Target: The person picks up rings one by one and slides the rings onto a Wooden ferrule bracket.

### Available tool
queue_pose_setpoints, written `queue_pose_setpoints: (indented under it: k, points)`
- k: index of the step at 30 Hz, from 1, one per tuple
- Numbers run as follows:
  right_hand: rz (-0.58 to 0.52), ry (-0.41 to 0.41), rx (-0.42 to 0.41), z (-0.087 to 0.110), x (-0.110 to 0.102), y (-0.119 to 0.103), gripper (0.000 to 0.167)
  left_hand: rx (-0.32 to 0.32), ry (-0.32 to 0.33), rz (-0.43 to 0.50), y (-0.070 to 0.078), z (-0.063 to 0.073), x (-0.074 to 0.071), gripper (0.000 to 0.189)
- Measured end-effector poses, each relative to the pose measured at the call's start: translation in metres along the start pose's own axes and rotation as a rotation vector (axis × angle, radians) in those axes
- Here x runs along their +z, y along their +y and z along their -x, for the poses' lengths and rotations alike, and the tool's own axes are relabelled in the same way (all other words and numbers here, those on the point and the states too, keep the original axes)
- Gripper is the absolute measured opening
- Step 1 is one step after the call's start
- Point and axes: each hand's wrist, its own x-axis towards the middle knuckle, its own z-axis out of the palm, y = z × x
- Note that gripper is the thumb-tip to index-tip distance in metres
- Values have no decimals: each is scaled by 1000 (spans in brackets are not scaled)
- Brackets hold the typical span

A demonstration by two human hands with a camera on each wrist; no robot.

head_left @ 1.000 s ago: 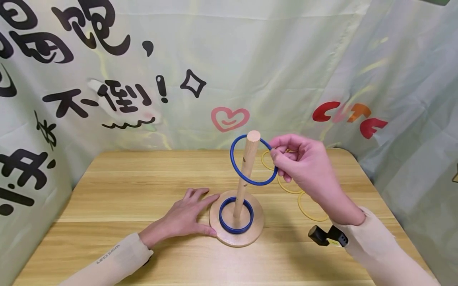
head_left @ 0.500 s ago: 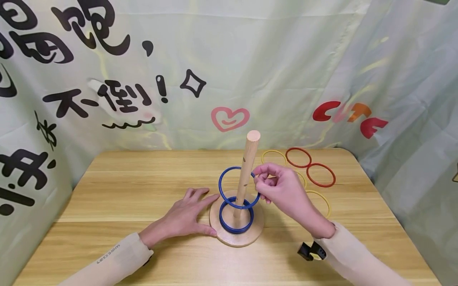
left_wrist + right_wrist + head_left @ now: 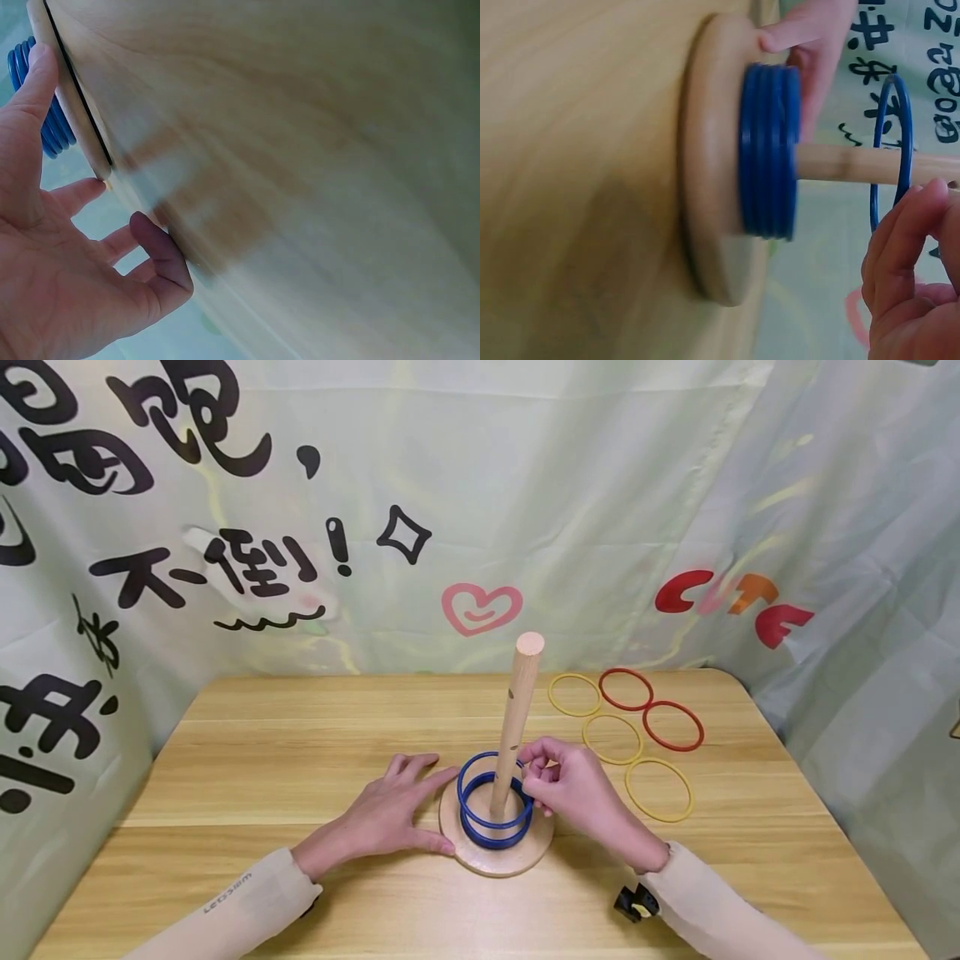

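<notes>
My right hand (image 3: pixel 573 781) pinches a thin blue ring (image 3: pixel 906 112) between thumb and fingers; the ring encircles the wooden peg (image 3: pixel 517 718) partway down, above the stack. Several blue rings (image 3: pixel 769 150) lie stacked around the peg's foot on the round wooden base (image 3: pixel 495 864). With fingers spread, my left hand (image 3: pixel 390 814) touches the left edge of that base. In the left wrist view, its thumb and fingertips reach the base's rim (image 3: pixel 82 112), next to the blue stack.
To the right of the peg, three yellow rings (image 3: pixel 660 817) and two red rings (image 3: pixel 672 749) lie flat on the wooden table (image 3: pixel 300 727). A printed cloth (image 3: pixel 585 485) hangs behind the table's far edge.
My right hand has brought the blue ring down along the peg, from near its top to just above the stack. The red and yellow rings have come into full view. The left hand stays put.
</notes>
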Motion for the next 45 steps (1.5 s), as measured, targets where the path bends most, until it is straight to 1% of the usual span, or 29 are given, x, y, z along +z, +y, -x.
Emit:
queue_pose_setpoints:
  k: [6, 10, 21, 26, 30, 35, 38, 42, 45]
  points:
    - [14, -48, 2, 0, 4, 17, 17, -4, -13, -2, 0, -1, 0, 109]
    - [10, -57, 16, -1, 6, 23, 17, -7, -14, 1, -1, -1, 1, 109]
    - [38, -66, 26, -1, 8, 29, 15, -3, -19, 10, -1, -1, 1, 109]
    - [20, -74, 37, 0, 9, 30, 14, -1, -17, 10, -2, -1, 1, 108]
    - [9, -72, 46, 1, 10, 31, 17, -1, -14, 6, -2, -1, 2, 108]
    - [7, -56, 76, 4, 7, 29, 19, 0, -16, 7, -2, 0, 1, 108]
    - [0, -40, 88, 8, 1, 28, 16, 0, -15, 9, -2, 0, 0, 108]
    - [19, 15, 93, 13, -14, 31, 12, 2, -14, 11, -2, 0, 0, 108]
    - [35, 74, 93, 18, -29, 39, 13, 1, -16, 12, -1, 0, 1, 108]
